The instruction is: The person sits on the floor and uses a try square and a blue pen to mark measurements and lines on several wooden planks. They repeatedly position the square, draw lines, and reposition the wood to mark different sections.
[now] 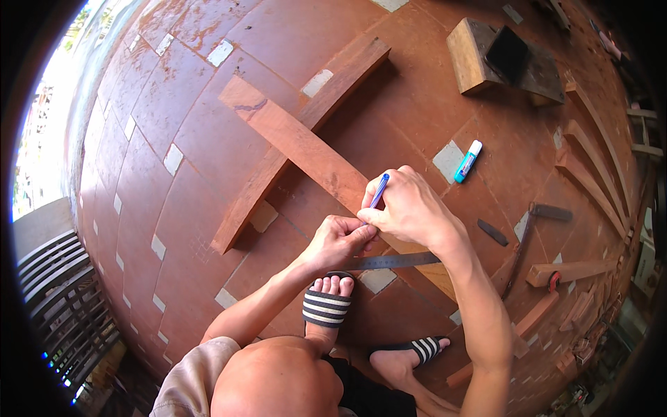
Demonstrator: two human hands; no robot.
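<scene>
My right hand [414,212] grips a blue pen [379,191] in a writing hold, its upper end pointing up and its tip down by my left fingers. Close against it, my left hand [340,241] is closed, thumb and fingers pinched together; what they hold, if anything, is hidden. Both hands are over a long reddish wooden plank [306,147] with a dark wavy mark near its far end. That plank rests across a wooden beam [260,193] on the floor. Just below my hands, a steel ruler [396,261] lies across the near part of the plank.
A teal tube with a white cap [468,162] lies right of the plank. Beyond it, a wooden block [472,55] carries a flat black object [507,52]. A dark try square [533,229], a dark flat piece [492,233] and several timber pieces [590,177] lie right. My sandalled feet are near.
</scene>
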